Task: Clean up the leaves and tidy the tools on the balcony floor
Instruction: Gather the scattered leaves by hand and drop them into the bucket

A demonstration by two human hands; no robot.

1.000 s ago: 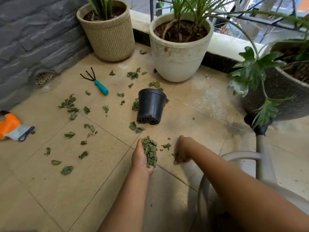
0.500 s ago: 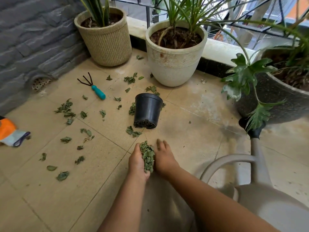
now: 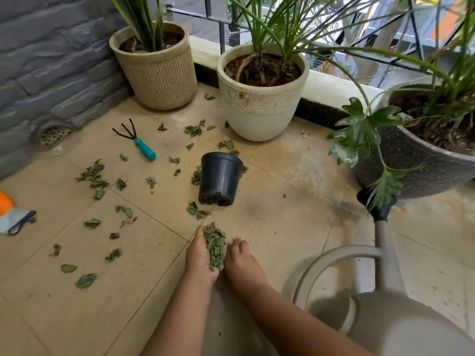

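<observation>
- A second ago the right hand [image 3: 241, 260] was off to the right, picking at scraps on the floor; now it sits just beside the left hand [image 3: 199, 258], against the right side of the bunch of leaves [image 3: 215, 246]. The two small scraps that lay near that hand are gone from the tile.
- The left hand cups the bunch, fingers curled round it from the left, palm turned up and inward. The right hand's fingers are bent, tips touching the bunch; whether they pinch any leaf I cannot tell.
- The bunch stands up between the two hands, its top poking past the fingertips, just near of a small clump of leaves [image 3: 197, 211] on the floor.
- Beyond that clump a black pot [image 3: 220, 179] lies tipped, its base toward the hands.
- Loose leaves [image 3: 93, 173] are scattered over the left and far floor [image 3: 290, 227], which is beige tile.
- A hand rake [image 3: 137, 140] with a teal handle lies far left; gloves [image 3: 12, 215] lie at the left edge.
- A watering can [image 3: 385, 322] stands near right.
- A woven planter [image 3: 160, 73], a white planter [image 3: 259, 106] and a dark planter [image 3: 416, 165] line the far side, by a grey wall [image 3: 46, 60] and a railing.
</observation>
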